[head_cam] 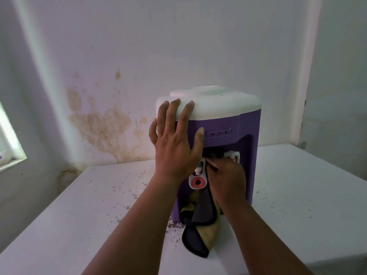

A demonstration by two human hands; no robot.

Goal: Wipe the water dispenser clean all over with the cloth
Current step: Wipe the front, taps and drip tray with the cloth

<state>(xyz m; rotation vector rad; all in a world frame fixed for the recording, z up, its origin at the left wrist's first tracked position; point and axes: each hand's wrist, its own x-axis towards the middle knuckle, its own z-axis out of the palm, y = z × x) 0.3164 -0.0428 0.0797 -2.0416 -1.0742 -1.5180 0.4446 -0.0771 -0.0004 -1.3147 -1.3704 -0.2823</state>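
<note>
Hands [200, 157] w/ cloth [200, 227], prob. gritty table [288, 195]

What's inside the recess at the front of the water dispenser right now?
The right hand working the cloth in the water dispenser, plus two taps. The recess floor and back are covered.

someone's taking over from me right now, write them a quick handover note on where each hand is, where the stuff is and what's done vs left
Left hand: open, fingers spread flat against the upper front left of the water dispenser, steadying it.
Right hand: inside the tap recess, gripping the cloth and working it round the taps; the loose end of the cloth hangs down onto the table.
Dispenser: upright on the table, near the wall.
Done: cannot tell which faces are already wiped.
Left: finish the recess and taps, then probably the white top, which shows dark specks, the sides and the back. Crumbs of dirt lie on the table around the base.
</note>
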